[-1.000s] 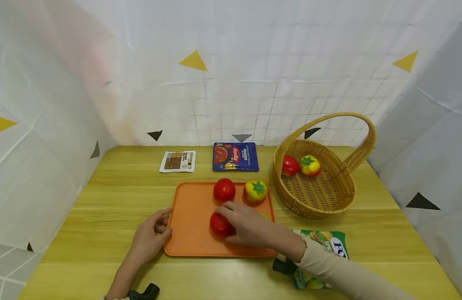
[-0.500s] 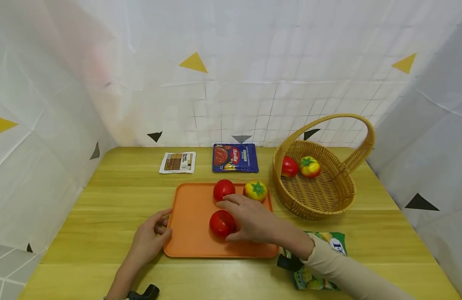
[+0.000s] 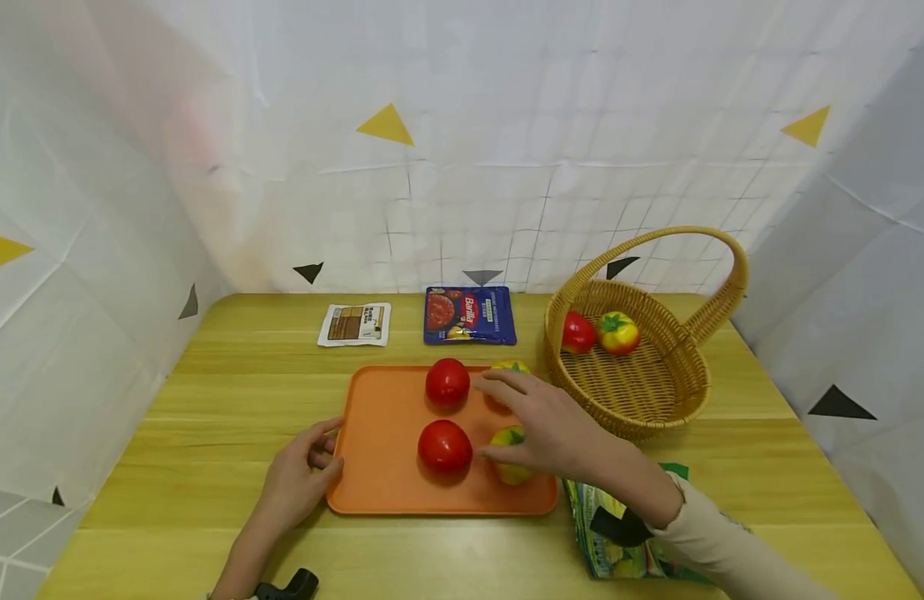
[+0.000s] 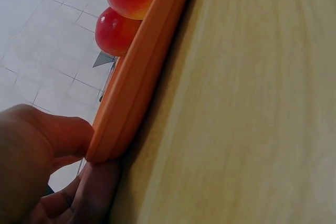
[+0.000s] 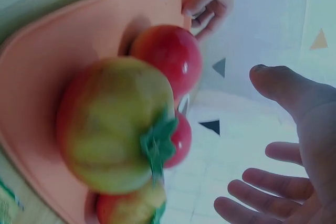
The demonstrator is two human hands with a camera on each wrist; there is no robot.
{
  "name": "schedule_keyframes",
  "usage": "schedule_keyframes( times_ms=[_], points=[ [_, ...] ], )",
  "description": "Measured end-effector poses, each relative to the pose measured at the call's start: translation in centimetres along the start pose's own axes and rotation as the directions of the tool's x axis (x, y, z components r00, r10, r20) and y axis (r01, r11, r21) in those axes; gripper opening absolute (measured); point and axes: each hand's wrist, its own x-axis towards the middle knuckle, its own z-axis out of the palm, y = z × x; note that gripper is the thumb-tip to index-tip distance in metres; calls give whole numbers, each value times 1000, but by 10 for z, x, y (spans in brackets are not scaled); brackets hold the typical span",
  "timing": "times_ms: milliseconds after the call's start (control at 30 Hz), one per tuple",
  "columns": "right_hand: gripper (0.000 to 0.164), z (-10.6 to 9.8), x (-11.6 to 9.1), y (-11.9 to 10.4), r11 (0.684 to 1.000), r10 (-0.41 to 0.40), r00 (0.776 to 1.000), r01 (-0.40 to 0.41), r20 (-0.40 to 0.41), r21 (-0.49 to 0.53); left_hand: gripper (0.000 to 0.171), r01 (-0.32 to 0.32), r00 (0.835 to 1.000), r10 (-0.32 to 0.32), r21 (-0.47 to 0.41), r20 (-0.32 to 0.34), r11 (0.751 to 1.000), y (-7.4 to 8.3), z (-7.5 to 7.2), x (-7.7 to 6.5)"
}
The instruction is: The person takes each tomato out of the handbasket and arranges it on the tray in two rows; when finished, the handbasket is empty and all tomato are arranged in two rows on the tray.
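An orange tray (image 3: 379, 433) lies on the wooden table. My left hand (image 3: 300, 475) pinches its left edge, with the thumb and fingers around the rim in the left wrist view. Two red tomatoes, a front one (image 3: 445, 447) and a back one (image 3: 447, 383), sit near the tray's middle. On its right side are two yellow-red tomatoes with green leaf tops: a front one (image 3: 512, 471) and a back one (image 3: 511, 367), both partly hidden by my right hand (image 3: 555, 425). That hand hovers over them with spread fingers and holds nothing; the right wrist view shows a gap beside the tomatoes.
A wicker basket (image 3: 686, 408) with a tall handle stands at the right, holding a red tomato (image 3: 578, 332) and a yellow-red one (image 3: 618, 333). Behind the tray lie a blue sauce pouch (image 3: 469, 315) and a white packet (image 3: 355, 324). A green bag (image 3: 607, 550) lies under my right forearm.
My right hand has let go of the front red tomato and moved right, over the yellow-red ones. The red tomato stays on the tray. My left hand has not moved.
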Motion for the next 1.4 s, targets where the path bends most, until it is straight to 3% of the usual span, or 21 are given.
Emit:
schedule_keyframes(
  times_ms=[167,433,767,1100,1400],
  points=[
    [74,-11,-9,8,1000,28,999,-28,-41,3,56,-4,1000,4,-8,-3,1000,0,0,-1],
    [69,-22,-21,25,1000,-25,989,23,-143,-12,57,2,1000,-2,-26,-1,1000,-1,2,-1],
    [62,-41,-35,50,999,-3,970,-7,-242,-42,56,11,1000,-11,-23,3,1000,1,0,-1],
    [60,-52,-41,77,993,36,958,-67,-286,-97,56,2,1000,-2,-16,7,1000,1,-1,-1],
    [62,-55,-42,103,979,153,948,-185,-278,-91,56,-1,1000,2,-22,7,1000,1,0,0]
  ],
)
